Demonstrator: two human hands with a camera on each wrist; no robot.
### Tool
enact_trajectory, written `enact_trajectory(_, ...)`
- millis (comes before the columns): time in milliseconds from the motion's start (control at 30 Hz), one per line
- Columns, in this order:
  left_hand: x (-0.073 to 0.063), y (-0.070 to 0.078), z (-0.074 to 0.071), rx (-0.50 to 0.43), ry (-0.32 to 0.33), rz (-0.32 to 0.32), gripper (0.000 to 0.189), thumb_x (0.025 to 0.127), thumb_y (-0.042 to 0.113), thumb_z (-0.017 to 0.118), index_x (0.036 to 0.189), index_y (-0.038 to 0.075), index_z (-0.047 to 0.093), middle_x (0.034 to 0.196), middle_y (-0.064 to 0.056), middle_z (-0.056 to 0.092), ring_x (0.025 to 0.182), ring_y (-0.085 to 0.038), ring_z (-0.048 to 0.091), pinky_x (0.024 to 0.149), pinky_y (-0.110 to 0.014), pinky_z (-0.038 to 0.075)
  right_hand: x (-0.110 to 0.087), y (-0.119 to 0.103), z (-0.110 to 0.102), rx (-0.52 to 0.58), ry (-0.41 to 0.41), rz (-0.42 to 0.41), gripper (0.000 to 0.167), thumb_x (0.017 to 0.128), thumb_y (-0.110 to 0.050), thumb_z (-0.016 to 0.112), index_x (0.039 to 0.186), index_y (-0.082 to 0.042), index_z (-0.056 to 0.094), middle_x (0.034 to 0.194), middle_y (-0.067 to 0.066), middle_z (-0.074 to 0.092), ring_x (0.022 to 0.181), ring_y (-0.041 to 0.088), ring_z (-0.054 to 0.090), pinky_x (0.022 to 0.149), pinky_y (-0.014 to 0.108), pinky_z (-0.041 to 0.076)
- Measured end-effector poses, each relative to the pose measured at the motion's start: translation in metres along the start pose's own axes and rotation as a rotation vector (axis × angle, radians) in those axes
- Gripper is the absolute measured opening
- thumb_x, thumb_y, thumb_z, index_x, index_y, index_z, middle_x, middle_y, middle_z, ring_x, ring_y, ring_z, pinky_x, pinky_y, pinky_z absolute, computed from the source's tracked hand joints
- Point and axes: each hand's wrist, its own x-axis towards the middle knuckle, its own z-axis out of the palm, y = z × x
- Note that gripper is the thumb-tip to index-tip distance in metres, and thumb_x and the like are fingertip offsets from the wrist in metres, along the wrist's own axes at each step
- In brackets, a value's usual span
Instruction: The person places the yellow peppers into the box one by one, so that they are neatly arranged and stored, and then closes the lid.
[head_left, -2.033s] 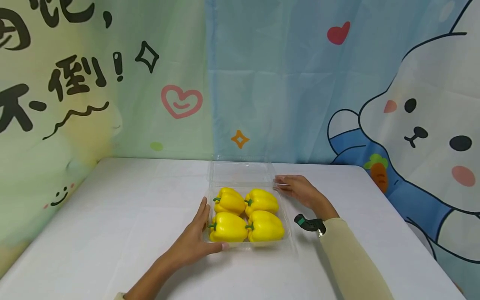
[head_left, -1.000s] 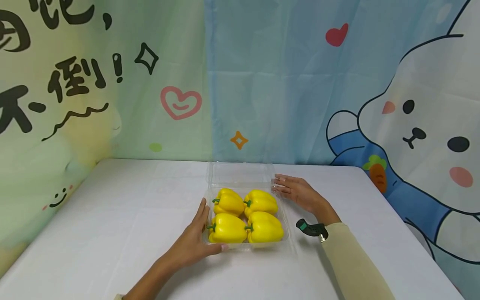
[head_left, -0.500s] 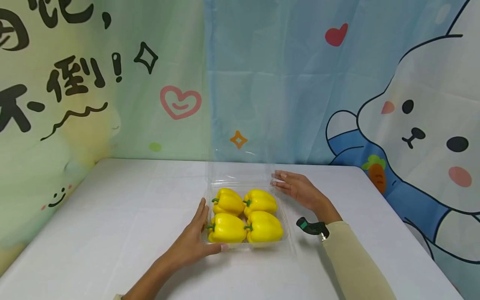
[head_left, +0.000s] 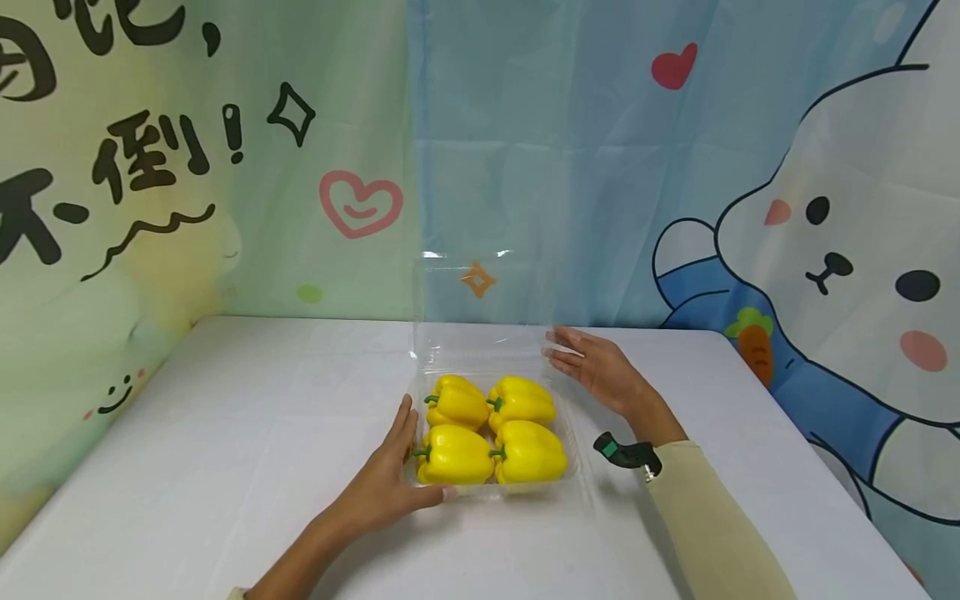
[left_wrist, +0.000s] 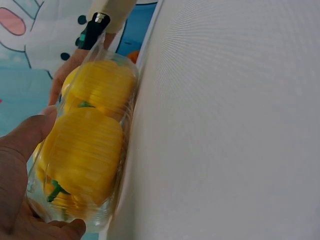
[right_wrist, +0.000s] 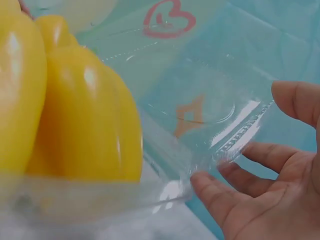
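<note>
Several yellow bell peppers (head_left: 456, 456) with green stems lie in two rows in a clear plastic clamshell container (head_left: 517, 492) on the table. Its hinged clear lid (head_left: 483, 335) stands raised at the back, with the wall cloth showing through. My left hand (head_left: 384, 481) holds the container's near left corner, thumb at the front wall and fingers along the left side. In the left wrist view, the thumb (left_wrist: 37, 131) presses by the rim. My right hand (head_left: 600, 377) is at the lid's right edge, fingertips touching or nearly touching it, fingers spread and fairly straight in the right wrist view.
A white-covered table (head_left: 225, 433) surrounds the container. Behind it hangs a printed cloth (head_left: 600, 167) with a cartoon bear (head_left: 870, 242), hearts and lettering. A black band (head_left: 626, 452) is on the right wrist.
The lid has swung upward from lying low at the back to standing more upright. My right hand has risen a little with it. My left hand has stayed at the container's corner.
</note>
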Motion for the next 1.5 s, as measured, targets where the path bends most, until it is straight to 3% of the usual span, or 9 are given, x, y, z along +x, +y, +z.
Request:
enact_trajectory(433, 0.000, 0.001, 0.000, -0.006, 0.003, -0.006, 0.119, 0.073, 0.041, 0.085, 0.156, 0.004, 0.007, 0.162, -0.005, -0.008, 0.146, -0.026, 0.008, 0.113, -0.047, 0.020, -0.004, -0.013, 0.012, -0.094, 0.015, -0.025, 0.063, 0.107, -0.030, 0.039, 0.153, 0.004, 0.013, 0.159, 0.021, 0.015, 0.142, 0.038, 0.023, 0.114, 0.044, 0.021)
enact_trajectory(667, 0.000, 0.001, 0.000, -0.009, -0.003, -0.006, 0.119, 0.074, 0.042, 0.084, 0.156, 0.005, 0.006, 0.162, -0.004, -0.009, 0.146, -0.025, 0.007, 0.113, -0.047, 0.021, -0.008, -0.017, 0.014, -0.091, 0.035, -0.049, 0.059, 0.108, -0.026, 0.035, 0.153, 0.005, 0.014, 0.158, 0.022, 0.016, 0.142, 0.038, 0.022, 0.114, 0.043, 0.022)
enact_trajectory(1167, 0.000, 0.001, 0.001, -0.010, -0.012, -0.007, 0.119, 0.074, 0.041, 0.084, 0.155, 0.005, 0.005, 0.161, -0.004, -0.010, 0.146, -0.025, 0.006, 0.114, -0.047, 0.019, -0.017, -0.025, 0.014, -0.212, 0.022, -0.118, 0.069, 0.106, -0.044, 0.032, 0.152, 0.005, 0.019, 0.156, 0.022, 0.021, 0.142, 0.037, 0.024, 0.114, 0.045, 0.020)
enact_trajectory(1500, 0.000, 0.002, 0.000, -0.001, -0.008, -0.008, 0.119, 0.074, 0.042, 0.084, 0.155, 0.004, 0.006, 0.162, -0.005, -0.009, 0.146, -0.026, 0.006, 0.114, -0.048, 0.018, -0.022, -0.031, 0.015, -0.244, 0.046, -0.125, 0.065, 0.106, -0.043, 0.032, 0.153, 0.002, 0.022, 0.156, 0.022, 0.023, 0.141, 0.036, 0.027, 0.114, 0.045, 0.021)
